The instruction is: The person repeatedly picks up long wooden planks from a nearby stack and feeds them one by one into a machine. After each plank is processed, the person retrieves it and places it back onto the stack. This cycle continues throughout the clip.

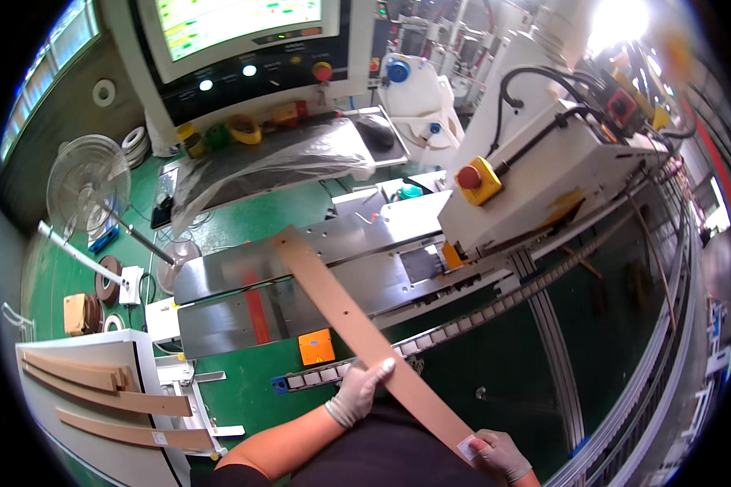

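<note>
A long tan wooden board (345,313) with a few small dark holes runs slantwise in front of me. Its far end lies over the metal bed (219,272) of the machine, and its near end reaches to my body. My left hand (360,391), in a pale glove, grips the board's left edge near the middle, thumb on top. At the near end my right hand (499,456), also gloved, is closed around the board beside a white label (467,446). The fingers under the board are hidden.
More tan boards (110,394) lie on a white-topped table (36,349) at the lower left. A row of rollers (463,326) edges the machine's near side. Behind stand a control panel (244,89), a fan (88,183) and a machine head with a red stop button (469,177).
</note>
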`<state>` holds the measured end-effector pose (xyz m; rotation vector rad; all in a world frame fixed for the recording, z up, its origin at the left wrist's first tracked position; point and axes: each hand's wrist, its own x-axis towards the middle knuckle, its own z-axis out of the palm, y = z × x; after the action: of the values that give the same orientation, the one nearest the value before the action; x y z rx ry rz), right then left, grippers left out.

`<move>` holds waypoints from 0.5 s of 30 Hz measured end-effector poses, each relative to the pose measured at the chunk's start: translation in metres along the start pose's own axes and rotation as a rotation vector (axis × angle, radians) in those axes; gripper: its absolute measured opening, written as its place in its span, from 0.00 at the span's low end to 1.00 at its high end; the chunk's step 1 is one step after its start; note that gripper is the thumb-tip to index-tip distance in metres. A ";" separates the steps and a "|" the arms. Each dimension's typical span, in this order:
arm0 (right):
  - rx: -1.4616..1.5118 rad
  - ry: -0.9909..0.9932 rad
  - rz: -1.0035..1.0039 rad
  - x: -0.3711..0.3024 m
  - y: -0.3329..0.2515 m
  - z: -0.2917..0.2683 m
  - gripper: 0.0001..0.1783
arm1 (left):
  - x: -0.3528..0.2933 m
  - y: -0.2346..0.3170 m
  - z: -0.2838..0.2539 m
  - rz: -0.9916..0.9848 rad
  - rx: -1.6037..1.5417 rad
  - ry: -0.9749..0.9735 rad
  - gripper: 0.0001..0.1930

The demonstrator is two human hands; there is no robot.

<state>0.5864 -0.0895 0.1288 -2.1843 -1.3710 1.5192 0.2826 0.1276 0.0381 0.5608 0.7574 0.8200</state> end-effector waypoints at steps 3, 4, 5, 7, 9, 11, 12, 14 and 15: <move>-0.069 0.132 -0.045 -0.009 0.059 0.012 0.27 | 0.053 0.014 0.006 0.109 -0.158 -0.015 0.18; -0.098 0.197 -0.033 -0.013 0.078 0.016 0.28 | 0.068 0.025 0.009 0.085 -0.118 0.009 0.19; -0.133 0.264 -0.013 -0.021 0.094 0.022 0.29 | 0.081 0.031 0.012 0.057 -0.085 0.030 0.19; -0.211 0.430 0.008 -0.035 0.120 0.047 0.31 | 0.103 0.025 0.013 0.011 0.127 -0.010 0.19; -0.257 0.521 0.028 -0.045 0.136 0.060 0.33 | 0.104 0.035 0.041 -0.152 0.083 -0.069 0.19; -0.254 0.539 0.040 -0.048 0.139 0.069 0.34 | 0.115 0.019 0.038 -0.194 0.002 -0.073 0.20; -0.252 0.519 0.050 -0.047 0.142 0.070 0.35 | 0.121 0.012 0.033 -0.219 -0.001 -0.080 0.20; -0.176 0.485 0.063 -0.039 0.108 0.061 0.35 | 0.127 0.009 0.031 -0.236 0.038 -0.052 0.19; -0.139 0.468 0.068 -0.036 0.096 0.058 0.35 | 0.130 0.012 0.032 -0.225 0.078 -0.017 0.17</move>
<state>0.5944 -0.1918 0.0706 -2.4779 -1.2818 0.8619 0.3617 0.2340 0.0175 0.5403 0.8235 0.5788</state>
